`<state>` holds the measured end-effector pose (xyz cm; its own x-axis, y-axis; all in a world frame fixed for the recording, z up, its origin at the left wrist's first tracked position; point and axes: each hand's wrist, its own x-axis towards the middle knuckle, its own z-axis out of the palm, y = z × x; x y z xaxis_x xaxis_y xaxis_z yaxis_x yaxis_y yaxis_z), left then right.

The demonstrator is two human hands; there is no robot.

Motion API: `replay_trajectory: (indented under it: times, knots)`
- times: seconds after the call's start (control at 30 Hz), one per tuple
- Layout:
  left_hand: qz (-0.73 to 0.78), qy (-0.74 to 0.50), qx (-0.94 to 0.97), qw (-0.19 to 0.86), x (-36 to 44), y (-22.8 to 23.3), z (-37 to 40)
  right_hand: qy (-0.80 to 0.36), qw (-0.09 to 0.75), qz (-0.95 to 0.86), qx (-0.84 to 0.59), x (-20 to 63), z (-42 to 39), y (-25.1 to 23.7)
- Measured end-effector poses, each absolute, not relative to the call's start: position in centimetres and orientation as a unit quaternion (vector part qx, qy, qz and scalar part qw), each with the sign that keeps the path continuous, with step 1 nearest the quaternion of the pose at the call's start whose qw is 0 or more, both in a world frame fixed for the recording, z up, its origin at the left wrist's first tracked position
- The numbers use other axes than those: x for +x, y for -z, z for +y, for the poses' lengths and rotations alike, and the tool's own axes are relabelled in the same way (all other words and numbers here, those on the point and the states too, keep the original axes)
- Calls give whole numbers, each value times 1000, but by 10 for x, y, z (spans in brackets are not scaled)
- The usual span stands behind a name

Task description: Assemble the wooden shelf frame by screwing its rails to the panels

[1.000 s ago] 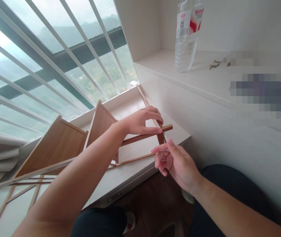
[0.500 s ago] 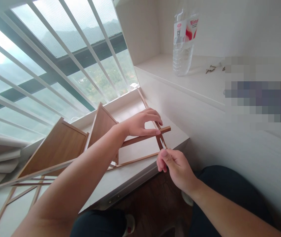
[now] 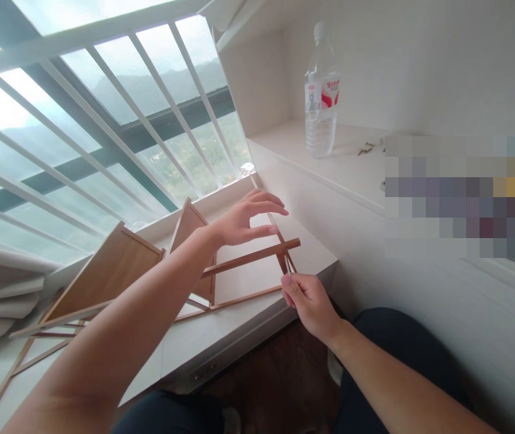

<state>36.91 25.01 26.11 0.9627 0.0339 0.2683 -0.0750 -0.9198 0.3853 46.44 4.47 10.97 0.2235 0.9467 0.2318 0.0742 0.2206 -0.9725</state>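
A brown wooden frame with slatted panels (image 3: 104, 274) lies tilted on the pale window ledge (image 3: 180, 340). My left hand (image 3: 246, 222) hovers just above its near bar (image 3: 251, 258), fingers spread and thumb apart, holding nothing. Below the bar's right end, my right hand (image 3: 309, 306) is closed around a thin metal hex key (image 3: 289, 265). The key's upper end reaches up to the joint where the bar meets a crosspiece (image 3: 281, 263). Its exact seating there is too small to make out.
A clear plastic bottle (image 3: 321, 114) stands on the raised shelf (image 3: 280, 134) at right, with several small screws (image 3: 366, 149) beside it. A pixelated patch hides the shelf's right part. Window bars (image 3: 149, 108) rise behind the ledge, and a grey curtain (image 3: 4, 295) hangs at left.
My left hand has let go of the wooden bar and lifted off it, its fingers opening. My right hand keeps the hex key at the joint. The view has tilted up slightly.
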Motion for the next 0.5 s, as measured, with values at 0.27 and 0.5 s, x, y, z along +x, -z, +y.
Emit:
replay_trajectory:
  times: [0.27, 0.5]
  knots:
    - [183, -317, 908, 204, 344, -285, 149, -272, 570, -606, -484, 475, 36, -121]
    - [473, -294, 635, 535, 320, -189, 63, -247, 462, -709, -472, 495, 28, -132]
